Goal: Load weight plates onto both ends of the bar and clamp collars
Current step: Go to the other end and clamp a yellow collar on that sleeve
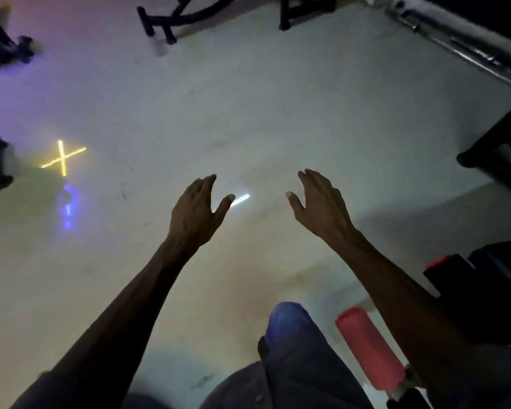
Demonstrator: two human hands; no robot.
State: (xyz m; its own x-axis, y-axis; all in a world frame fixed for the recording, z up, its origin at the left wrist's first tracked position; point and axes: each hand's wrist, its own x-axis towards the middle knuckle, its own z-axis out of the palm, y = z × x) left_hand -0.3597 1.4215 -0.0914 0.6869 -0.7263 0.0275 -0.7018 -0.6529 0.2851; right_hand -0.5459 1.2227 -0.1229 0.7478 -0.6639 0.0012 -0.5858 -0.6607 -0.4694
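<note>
1. Nearest the camera, a bent knee in blue trousers (289, 326) is seen below and between the two forearms; a crouch or a step forward is suggested, though which cannot be told.
2. Just right of that knee, under the right forearm, a pink foam roller pad (369, 346) on a piece of gym equipment is seen; it appears to play no part in the loading.
3. Both hands are held out over bare floor (278, 107). The left hand (196, 209) and the right hand (319, 202) are empty, fingers spread, palms down and turned slightly toward each other, well apart.
4. Such a posture is judged to be a reach prepared for something wide, such as a plate, or simply a balancing gesture.
5. A chrome bar (466, 50) lies far beyond the right hand, up and to the right, along the wall.
6. No weight plate or collar can be identified; dark blurred shapes far left of the left hand cannot be made out.
</note>
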